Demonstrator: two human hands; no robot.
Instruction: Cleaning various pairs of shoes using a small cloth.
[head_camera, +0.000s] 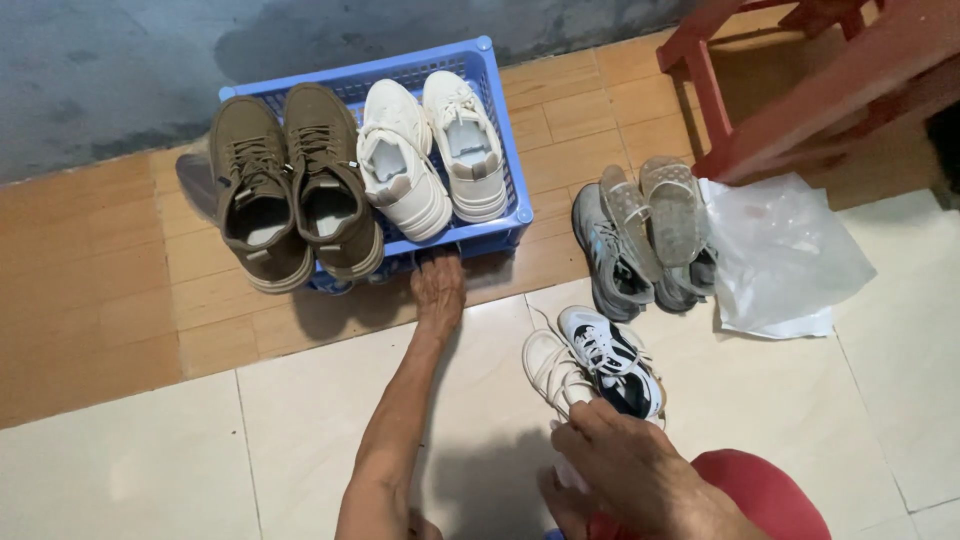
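left hand (438, 290): arm stretched forward, fingers on the front rim of the blue basket (500, 130); fingertips tucked under the edge, grip on the rim looks curled but can't tell how tight
blue basket: plastic, lattice walls, sits on the brown wood-look floor strip (90, 290) against the grey wall (100, 80)
in basket: 4 shoes; 2 olive-brown sneakers (290, 190) on the left half, heels hanging over the front rim; 2 white sneakers (430, 150) on the right half, toes toward the wall
right hand (625, 460): low in frame, just beside the heel end of the black-and-white sneaker (612, 360); fingers bent, grip half-closed, can't tell if it holds anything
loose pair near right hand: black-and-white sneaker lying partly over a white sneaker (550, 370), both on the pale tile floor (150, 460); 2 shoes
grey pair: 2 grey sneakers (600, 260) right of the basket, across the floor seam, 2 clear jelly sandals (655, 210) stacked on top of them
plastic bag (780, 250): clear-white, crumpled, flat on tile, touching the grey pair's right side
red wooden furniture (800, 90): leg and rail at top right, leg stands just behind the bag and sandals
red garment (760, 490): person's knee/lap at bottom edge, under the right hand
in the way: brown sneakers' heels overhang the rim just left of the left hand; loose pair between right hand and grey pair
shoe count: 10 total
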